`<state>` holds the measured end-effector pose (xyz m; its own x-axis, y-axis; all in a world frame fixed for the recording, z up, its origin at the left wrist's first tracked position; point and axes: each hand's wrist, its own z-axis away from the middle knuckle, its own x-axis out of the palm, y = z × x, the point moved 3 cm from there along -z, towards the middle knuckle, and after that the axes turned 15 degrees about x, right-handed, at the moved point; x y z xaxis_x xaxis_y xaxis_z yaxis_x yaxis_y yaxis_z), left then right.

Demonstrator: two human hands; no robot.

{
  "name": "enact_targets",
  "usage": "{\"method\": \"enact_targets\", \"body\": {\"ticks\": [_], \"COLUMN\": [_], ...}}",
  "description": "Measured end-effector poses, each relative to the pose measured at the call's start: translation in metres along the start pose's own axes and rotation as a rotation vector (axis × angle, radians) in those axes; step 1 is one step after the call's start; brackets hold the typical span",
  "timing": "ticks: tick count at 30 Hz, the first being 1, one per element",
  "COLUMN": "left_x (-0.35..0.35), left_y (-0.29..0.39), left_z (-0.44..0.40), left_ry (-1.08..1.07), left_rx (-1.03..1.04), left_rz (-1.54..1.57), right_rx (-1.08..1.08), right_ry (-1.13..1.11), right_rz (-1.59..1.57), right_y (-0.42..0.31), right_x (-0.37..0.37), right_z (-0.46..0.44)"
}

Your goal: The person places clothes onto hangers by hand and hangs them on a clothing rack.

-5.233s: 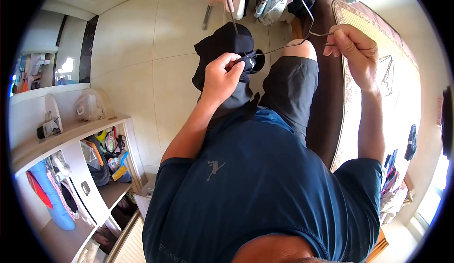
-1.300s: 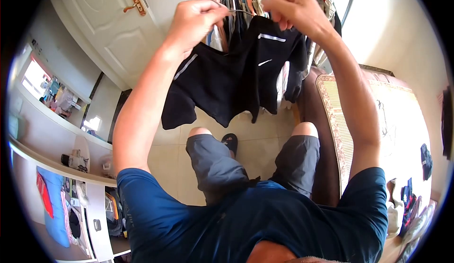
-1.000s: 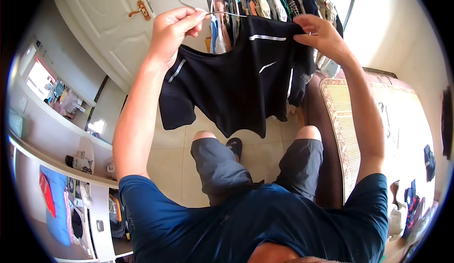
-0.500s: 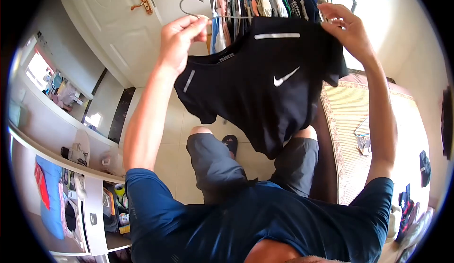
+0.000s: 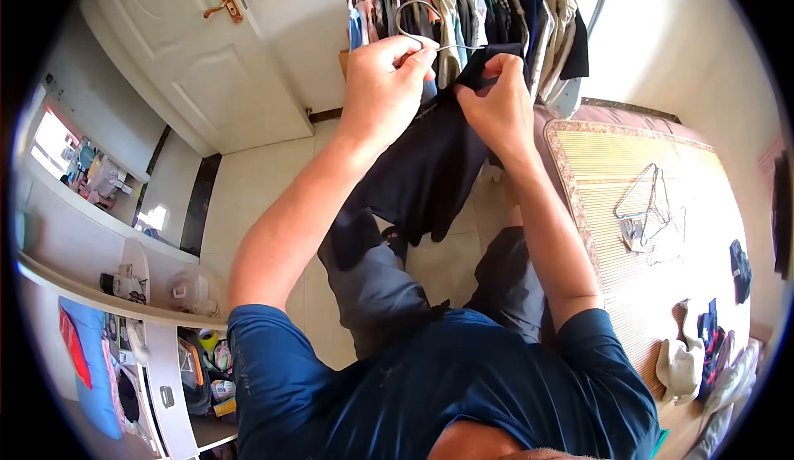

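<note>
A black T-shirt [image 5: 422, 170] hangs from a thin wire hanger [image 5: 399, 23] in front of my body, its lower part drooping over my knees. My left hand [image 5: 387, 88] is closed around the hanger's neck, just below the hook. Close by on the right, my right hand [image 5: 500, 108] pinches the shirt near its collar and shoulder, thumb and fingers bent on the fabric. The shirt is bunched and turned, so its chest print is out of sight. Part of the hanger's bar shows between the hands; the rest is inside the shirt.
A clothes rack [image 5: 601, 5] full of hung garments stands straight ahead. To the right, a bed with a woven mat [image 5: 595, 170] holds loose wire hangers [image 5: 653, 199] and folded clothes [image 5: 682, 361]. A white door [image 5: 182, 55] is front left; an open cabinet [image 5: 169, 385] is lower left.
My right hand has moved inward from the far shoulder to near my left hand. The shirt, spread wide before, is now bunched and turned. My left hand and the hanger have shifted right.
</note>
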<state>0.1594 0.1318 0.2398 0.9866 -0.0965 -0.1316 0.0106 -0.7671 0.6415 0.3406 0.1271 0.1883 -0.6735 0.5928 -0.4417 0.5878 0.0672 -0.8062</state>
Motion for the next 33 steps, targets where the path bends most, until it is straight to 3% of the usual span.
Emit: {"method": "enact_targets", "body": {"ticks": [5, 12, 16, 30, 33], "left_x": [0.005, 0.023, 0.022, 0.021, 0.023], "left_y": [-0.008, -0.018, -0.028, -0.045, -0.046], "left_z": [0.008, 0.019, 0.023, 0.043, 0.046], "left_ry": [0.019, 0.039, 0.058, -0.059, -0.167], "left_rx": [-0.091, -0.198, -0.188, -0.145, -0.149], "left_rz": [0.065, 0.166, 0.141, -0.055, -0.114], "right_rx": [0.090, -0.003, -0.036, -0.576, -0.512], "right_ry": [0.004, 0.124, 0.139, 0.203, 0.109], "right_rz": [0.003, 0.263, 0.217, 0.383, 0.280], "right_y": [0.019, 0.014, 0.032, 0.029, 0.033], "right_x": [0.018, 0.039, 0.049, 0.003, -0.001], "right_z": [0.000, -0.001, -0.013, -0.035, -0.042]}}
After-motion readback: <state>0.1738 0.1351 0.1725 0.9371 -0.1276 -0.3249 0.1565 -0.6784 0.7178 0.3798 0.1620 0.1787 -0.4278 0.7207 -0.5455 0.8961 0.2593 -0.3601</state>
